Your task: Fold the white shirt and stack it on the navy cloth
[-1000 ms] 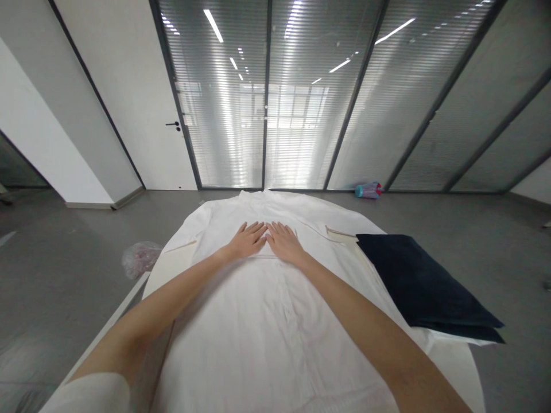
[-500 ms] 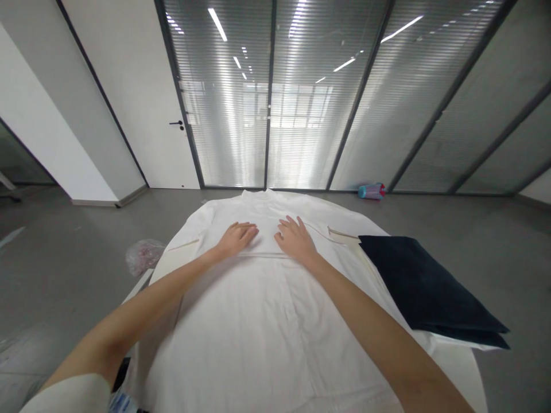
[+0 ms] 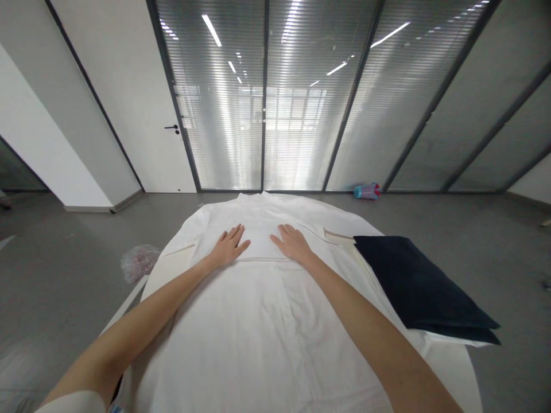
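A white shirt (image 3: 241, 321) lies spread over the table, its collar at the far end and its hem toward me. My left hand (image 3: 227, 246) rests flat on the upper part of the shirt, left of the middle, fingers stretched out and thumb apart. To the right of it, my right hand (image 3: 293, 242) also lies flat on the cloth with its fingers extended. Both hands are just above a horizontal seam, with a gap of bare cloth between them. Neither holds anything.
Folded dark navy cloth (image 3: 422, 284) lies on the table's right side, over white fabric. The white table's edge (image 3: 456, 367) shows at lower right. A clear plastic bag (image 3: 140, 263) is at the left. A blue and red bundle (image 3: 366, 191) sits by the glass wall.
My hands have flattened and their fingers have spread out on the shirt. The left hand has shifted slightly left. The whole view has moved a little.
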Motion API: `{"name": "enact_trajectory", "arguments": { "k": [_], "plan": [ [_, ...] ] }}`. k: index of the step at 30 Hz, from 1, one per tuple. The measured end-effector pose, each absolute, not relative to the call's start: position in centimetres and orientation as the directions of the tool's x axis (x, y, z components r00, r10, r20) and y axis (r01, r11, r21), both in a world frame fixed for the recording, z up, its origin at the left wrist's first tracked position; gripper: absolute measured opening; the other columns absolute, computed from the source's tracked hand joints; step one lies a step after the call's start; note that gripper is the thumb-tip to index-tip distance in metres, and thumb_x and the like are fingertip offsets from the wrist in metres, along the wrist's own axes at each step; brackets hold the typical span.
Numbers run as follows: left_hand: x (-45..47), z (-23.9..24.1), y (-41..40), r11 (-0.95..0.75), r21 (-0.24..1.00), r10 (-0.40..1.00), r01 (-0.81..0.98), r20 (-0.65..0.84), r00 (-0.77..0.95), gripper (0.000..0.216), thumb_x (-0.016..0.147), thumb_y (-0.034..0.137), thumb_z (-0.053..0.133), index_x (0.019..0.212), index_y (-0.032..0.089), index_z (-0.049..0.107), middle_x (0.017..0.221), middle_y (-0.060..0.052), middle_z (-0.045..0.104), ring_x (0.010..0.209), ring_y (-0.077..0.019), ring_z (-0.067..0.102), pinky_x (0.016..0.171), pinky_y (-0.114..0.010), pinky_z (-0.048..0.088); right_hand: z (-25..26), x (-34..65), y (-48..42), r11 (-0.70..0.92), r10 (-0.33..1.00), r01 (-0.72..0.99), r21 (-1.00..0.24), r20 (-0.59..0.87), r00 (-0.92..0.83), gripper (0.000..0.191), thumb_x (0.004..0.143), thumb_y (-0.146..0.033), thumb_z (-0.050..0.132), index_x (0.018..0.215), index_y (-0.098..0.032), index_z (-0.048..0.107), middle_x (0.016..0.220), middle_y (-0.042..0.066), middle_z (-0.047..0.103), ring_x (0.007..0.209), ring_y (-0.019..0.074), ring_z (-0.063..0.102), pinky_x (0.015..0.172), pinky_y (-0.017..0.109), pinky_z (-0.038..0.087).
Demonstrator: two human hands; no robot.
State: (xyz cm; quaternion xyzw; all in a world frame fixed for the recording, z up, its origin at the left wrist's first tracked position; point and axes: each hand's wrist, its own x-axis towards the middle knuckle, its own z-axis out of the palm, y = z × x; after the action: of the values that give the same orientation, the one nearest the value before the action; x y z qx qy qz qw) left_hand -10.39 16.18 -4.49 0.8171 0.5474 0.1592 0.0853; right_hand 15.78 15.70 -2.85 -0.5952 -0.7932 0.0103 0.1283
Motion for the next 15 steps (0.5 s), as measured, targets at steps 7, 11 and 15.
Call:
{"name": "enact_trajectory", "arguments": {
  "k": [7, 11, 15],
  "plan": [
    [-10.8, -2.8, 17.8, -0.038, 0.397, 0.999, 0.917, 0.029, 0.029, 0.062, 0.087, 0.068, 0.043, 0.118, 0.020, 0.067, 0.143, -0.016, 0.051, 0.135, -0.0389, 0.043, 0.109, -0.051, 0.032, -2.6, 17.5, 15.4, -0.050, 0.976, 0.970, -0.236, 0.193, 0.097, 0.064, 0.098, -0.063, 0.027, 0.119, -0.017, 0.066, 0.132, 0.019, 0.054, 0.125, 0.0360, 0.045, 0.104, 0.054, 0.034],
    [-11.0, -1.8, 17.2, -0.057, 0.464, 0.998, 0.884, 0.023, 0.053, 0.075, 0.076, 0.068, 0.060, 0.133, 0.019, 0.058, 0.143, -0.016, 0.051, 0.138, -0.0402, 0.038, 0.111, -0.049, 0.030, -2.8, 17.8, 16.0, -0.080, 0.983, 0.946, -0.315, 0.133, 0.127, 0.054, 0.094, -0.060, 0.039, 0.114, -0.018, 0.065, 0.132, 0.018, 0.053, 0.125, 0.0363, 0.045, 0.104, 0.055, 0.034],
    [-12.2, -1.0, 15.9, -0.083, 0.718, 0.981, 0.691, -0.062, 0.182, 0.102, 0.070, 0.058, 0.073, 0.154, 0.019, 0.031, 0.121, -0.014, 0.063, 0.112, -0.0306, 0.060, 0.095, -0.040, 0.046, -3.2, 18.2, 16.4, -0.046, 0.979, 0.853, -0.520, 0.147, 0.143, 0.045, 0.089, -0.052, 0.049, 0.121, -0.021, 0.050, 0.122, 0.012, 0.061, 0.120, 0.0315, 0.052, 0.101, 0.050, 0.038]
  ]
}}
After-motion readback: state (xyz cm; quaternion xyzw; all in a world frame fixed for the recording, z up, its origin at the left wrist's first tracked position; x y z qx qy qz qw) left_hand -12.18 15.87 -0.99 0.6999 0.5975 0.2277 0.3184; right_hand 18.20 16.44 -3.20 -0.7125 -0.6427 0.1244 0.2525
